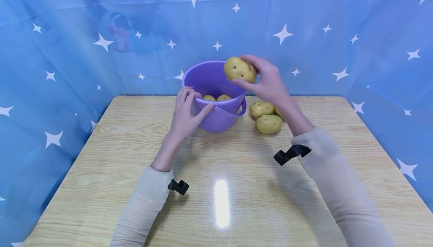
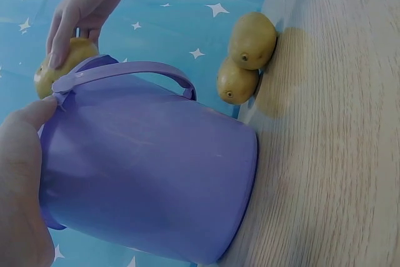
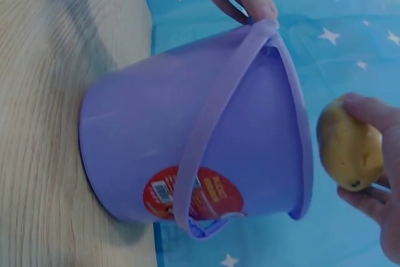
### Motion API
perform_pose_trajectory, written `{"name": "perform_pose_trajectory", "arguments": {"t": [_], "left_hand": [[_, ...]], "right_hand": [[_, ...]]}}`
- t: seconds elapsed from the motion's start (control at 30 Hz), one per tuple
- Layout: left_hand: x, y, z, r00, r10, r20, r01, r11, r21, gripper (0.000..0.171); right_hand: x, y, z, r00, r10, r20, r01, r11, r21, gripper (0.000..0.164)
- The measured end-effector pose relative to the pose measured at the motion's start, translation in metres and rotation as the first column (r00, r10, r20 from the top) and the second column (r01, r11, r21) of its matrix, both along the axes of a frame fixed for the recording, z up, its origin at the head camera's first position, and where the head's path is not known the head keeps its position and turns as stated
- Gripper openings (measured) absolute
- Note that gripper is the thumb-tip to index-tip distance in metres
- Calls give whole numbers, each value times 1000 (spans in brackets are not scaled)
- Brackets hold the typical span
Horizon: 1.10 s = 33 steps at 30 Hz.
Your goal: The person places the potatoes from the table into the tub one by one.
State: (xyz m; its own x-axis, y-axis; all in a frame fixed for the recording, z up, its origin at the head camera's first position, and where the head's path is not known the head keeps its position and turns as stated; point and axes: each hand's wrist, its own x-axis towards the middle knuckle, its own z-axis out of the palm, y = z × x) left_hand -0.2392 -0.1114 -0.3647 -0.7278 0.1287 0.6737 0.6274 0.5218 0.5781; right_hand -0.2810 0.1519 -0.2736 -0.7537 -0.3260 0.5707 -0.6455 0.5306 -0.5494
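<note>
A purple bucket stands upright toward the back of the table, with two potatoes showing inside it. My left hand grips the near left part of its rim, thumb outside and fingers over the edge. At the bucket's right rim, my right hand holds a yellow potato between thumb and fingers, level with the opening. In the right wrist view that potato is just off the rim. The bucket's handle hangs down on its right side.
Several more potatoes lie on the wooden table right of the bucket, partly behind my right wrist. A blue cloth with white stars hangs behind and at both sides. The bucket bears a red label.
</note>
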Motion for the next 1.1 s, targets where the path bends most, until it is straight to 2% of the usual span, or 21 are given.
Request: {"name": "perform_pose_trajectory", "arguments": {"t": [0.3, 0.8, 0.93, 1.1], "left_hand": [[1, 0, 1, 1000, 2, -5, -2, 1000, -12, 39], [2, 1, 2, 1000, 2, 14, -1, 1000, -16, 39], [2, 0, 2, 1000, 7, 19, -7, 1000, -17, 39], [3, 0, 2, 1000, 4, 16, -4, 1000, -14, 39]], "right_hand": [[-3, -22, -8, 998, 63, -22, -61, 996, 68, 70], [-5, -26, -19, 998, 58, 17, -60, 990, 125, 71], [-6, -26, -23, 997, 75, 26, -78, 992, 102, 61], [-7, -25, -25, 995, 96, 29, -98, 993, 69, 39]]}}
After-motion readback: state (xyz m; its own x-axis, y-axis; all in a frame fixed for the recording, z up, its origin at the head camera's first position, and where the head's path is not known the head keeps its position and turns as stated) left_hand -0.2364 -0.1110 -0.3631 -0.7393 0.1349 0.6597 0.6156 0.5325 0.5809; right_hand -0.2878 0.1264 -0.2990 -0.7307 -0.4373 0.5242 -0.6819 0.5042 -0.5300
